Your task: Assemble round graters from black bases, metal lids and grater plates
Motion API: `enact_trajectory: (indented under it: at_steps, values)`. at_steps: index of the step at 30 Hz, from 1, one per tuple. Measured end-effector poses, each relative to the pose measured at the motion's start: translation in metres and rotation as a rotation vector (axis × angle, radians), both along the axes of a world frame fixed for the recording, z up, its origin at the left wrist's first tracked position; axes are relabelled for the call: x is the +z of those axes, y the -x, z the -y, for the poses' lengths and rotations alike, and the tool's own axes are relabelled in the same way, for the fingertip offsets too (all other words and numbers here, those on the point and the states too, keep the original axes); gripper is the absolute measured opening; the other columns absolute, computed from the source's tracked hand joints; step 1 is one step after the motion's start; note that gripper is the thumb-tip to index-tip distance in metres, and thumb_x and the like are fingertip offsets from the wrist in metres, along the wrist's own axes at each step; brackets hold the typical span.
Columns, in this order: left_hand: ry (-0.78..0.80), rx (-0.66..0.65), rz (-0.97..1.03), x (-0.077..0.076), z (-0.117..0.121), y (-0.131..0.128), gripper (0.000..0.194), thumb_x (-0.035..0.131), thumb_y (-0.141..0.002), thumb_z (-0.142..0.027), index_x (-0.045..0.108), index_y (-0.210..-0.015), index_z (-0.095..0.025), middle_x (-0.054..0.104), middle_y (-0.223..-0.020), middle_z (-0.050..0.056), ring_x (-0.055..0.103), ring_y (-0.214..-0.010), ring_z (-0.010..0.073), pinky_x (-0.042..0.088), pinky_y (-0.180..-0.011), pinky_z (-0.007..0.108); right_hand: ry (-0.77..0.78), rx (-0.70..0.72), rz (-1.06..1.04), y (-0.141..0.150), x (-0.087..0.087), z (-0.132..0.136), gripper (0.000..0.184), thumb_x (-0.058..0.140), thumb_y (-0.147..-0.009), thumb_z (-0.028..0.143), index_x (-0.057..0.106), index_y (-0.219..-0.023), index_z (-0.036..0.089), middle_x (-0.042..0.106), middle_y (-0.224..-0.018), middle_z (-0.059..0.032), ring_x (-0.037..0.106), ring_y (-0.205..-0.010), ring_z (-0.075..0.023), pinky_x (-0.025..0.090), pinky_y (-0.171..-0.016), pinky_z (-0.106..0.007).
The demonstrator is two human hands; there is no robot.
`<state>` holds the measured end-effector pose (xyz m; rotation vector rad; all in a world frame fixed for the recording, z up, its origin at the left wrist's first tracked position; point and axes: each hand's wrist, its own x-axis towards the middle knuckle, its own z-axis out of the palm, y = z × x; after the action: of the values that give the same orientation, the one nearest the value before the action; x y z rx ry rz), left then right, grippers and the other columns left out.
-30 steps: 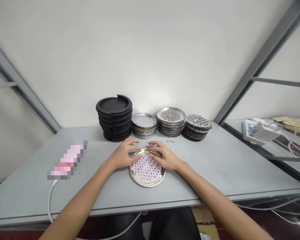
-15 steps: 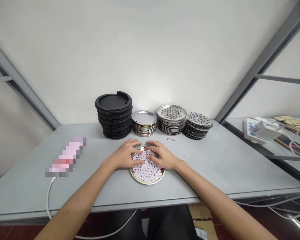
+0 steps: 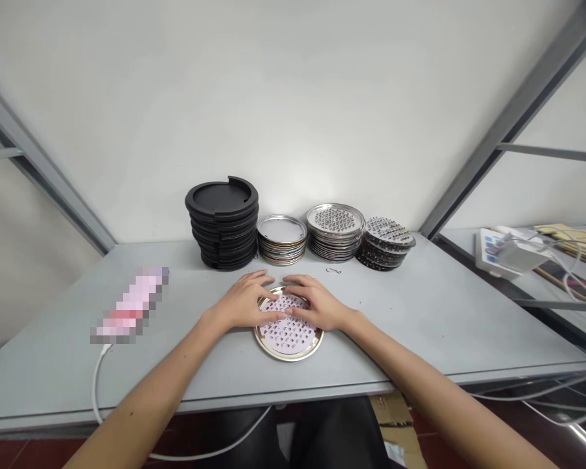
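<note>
In front of me a round lilac disc with rows of punched holes lies inside a shiny metal plate with a raised rim. My left hand rests over the plate's left far side, fingers spread and thumb on the disc. Opposite it, my right hand lies over the right far side with its fingers apart and its thumb also on the disc. The two thumbs nearly meet near the disc's middle. Both hands cover part of the far rim, and their undersides are hidden.
Along the wall stand stacks of black rings, plain metal plates, perforated metal plates and dark-edged perforated discs. A small metal hook lies before them. A blurred pink object with a white cable lies left.
Both hands stay over the disc and plate. The left thumb has shifted slightly right, closer to the right thumb; the rest looks the same.
</note>
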<state>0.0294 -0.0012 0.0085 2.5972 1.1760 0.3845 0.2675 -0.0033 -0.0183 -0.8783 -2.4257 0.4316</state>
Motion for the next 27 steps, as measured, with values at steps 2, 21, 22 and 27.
enact_trajectory:
  at_steps: [2, 21, 22, 27]
  values:
    - [0.018, 0.008, -0.014, 0.0007, 0.0000, -0.0001, 0.055, 0.062, -0.074, -0.069, 0.074, -0.109, -0.029, 0.057, -0.136, 0.009, 0.039, -0.136, 0.0357, 0.034, -0.109, 0.052, -0.002, 0.000, -0.002, 0.0002, 0.0015, 0.0010, 0.043, 0.060, -0.087, 0.048, 0.065, -0.119, 0.019, 0.053, -0.136, -0.0144, 0.048, -0.126, -0.0291, 0.037, -0.106, -0.047]
    - [0.070, 0.022, 0.025, 0.0010, 0.0001, 0.0003, 0.050, 0.062, -0.076, -0.065, 0.074, -0.108, -0.028, 0.056, -0.137, 0.008, 0.039, -0.136, 0.0347, 0.033, -0.110, 0.051, -0.034, -0.068, 0.010, 0.0004, 0.0037, 0.0068, 0.035, 0.048, -0.094, 0.041, 0.069, -0.115, 0.022, 0.056, -0.136, -0.0119, 0.051, -0.124, -0.0271, 0.040, -0.104, -0.047]
    - [0.071, 0.020, 0.024, 0.0002, -0.0003, 0.0007, 0.049, 0.062, -0.077, -0.064, 0.074, -0.108, -0.029, 0.056, -0.137, 0.008, 0.039, -0.136, 0.0344, 0.033, -0.110, 0.051, -0.034, -0.073, -0.006, 0.0001, 0.0034, 0.0074, 0.036, 0.048, -0.095, 0.041, 0.068, -0.116, 0.021, 0.055, -0.136, -0.0130, 0.050, -0.124, -0.0267, 0.040, -0.105, -0.046]
    - [0.084, -0.002, 0.042, -0.0021, -0.0018, 0.0023, 0.047, 0.063, -0.078, -0.061, 0.073, -0.111, -0.029, 0.054, -0.139, 0.008, 0.039, -0.135, 0.0338, 0.035, -0.110, 0.050, -0.031, -0.063, -0.018, -0.0013, 0.0044, 0.0095, 0.037, 0.046, -0.095, 0.039, 0.065, -0.122, 0.021, 0.053, -0.136, -0.0139, 0.050, -0.124, -0.0261, 0.040, -0.105, -0.046]
